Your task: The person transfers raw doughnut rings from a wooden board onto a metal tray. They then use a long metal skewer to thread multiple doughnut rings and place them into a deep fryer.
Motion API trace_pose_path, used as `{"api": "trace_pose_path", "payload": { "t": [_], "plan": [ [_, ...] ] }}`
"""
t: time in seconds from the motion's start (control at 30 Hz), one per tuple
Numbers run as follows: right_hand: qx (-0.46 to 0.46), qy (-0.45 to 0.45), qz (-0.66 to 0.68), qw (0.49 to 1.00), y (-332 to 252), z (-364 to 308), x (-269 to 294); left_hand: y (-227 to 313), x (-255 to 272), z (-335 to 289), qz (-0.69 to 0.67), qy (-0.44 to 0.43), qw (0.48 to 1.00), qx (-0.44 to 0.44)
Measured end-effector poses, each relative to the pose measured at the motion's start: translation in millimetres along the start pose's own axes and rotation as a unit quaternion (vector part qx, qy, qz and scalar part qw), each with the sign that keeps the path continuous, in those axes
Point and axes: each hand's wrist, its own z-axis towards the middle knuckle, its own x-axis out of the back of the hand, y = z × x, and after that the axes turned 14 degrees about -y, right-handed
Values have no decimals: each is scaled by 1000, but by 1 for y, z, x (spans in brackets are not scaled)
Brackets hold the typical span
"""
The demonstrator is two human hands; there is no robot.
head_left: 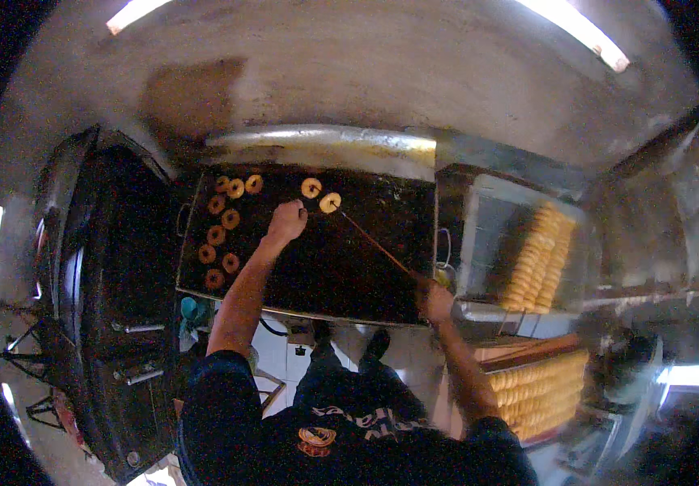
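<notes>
My right hand [437,301] is closed around the near end of a long thin stick [378,247]. The stick slants up and left across a wide, dark rectangular pan [366,279], and its tip meets a pale golden dough ring [330,202]. Just left of that lies another dough ring [311,188]. Over the pan, my left hand [289,220] is closed like a fist close below these two; what its fingers hold, if anything, is hidden. Several browner dough rings [216,235] lie grouped along the pan's left side.
To the right, rows of golden rings [541,257] rest over a light metal tray [469,243]. More rows of rings [540,393] are stacked in a box nearer me. A large black cabinet-like unit [127,267] stands left of the pan, and a wall rises behind it.
</notes>
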Motion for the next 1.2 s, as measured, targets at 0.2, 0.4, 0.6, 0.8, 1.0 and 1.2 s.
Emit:
{"api": "trace_pose_path", "payload": {
  "t": [0.2, 0.4, 0.6, 0.8, 1.0, 1.2],
  "plan": [
    [92, -124, -66, 986, -139, 32, 130, -129, 2, 1, 79, 114, 977, 161],
    [136, -131, 122, 974, -187, 56, 88, -210, 47, 4, -44, -25, 993, 103],
    [39, -108, -34, 993, -256, 24, 74, -186, 75, -21, 56, 133, 989, 7],
    [79, -65, -1, 995, -231, 43, 4, -308, 82, 23, 37, 48, 993, 99],
    [43, -57, -4, 997, -217, 34, -29, -287, 56, 17, -84, 87, 991, -58],
    [48, -68, -9, 997, -280, 58, -4, -385, 75, 48, 51, 1, 985, 164]
  ]
}}
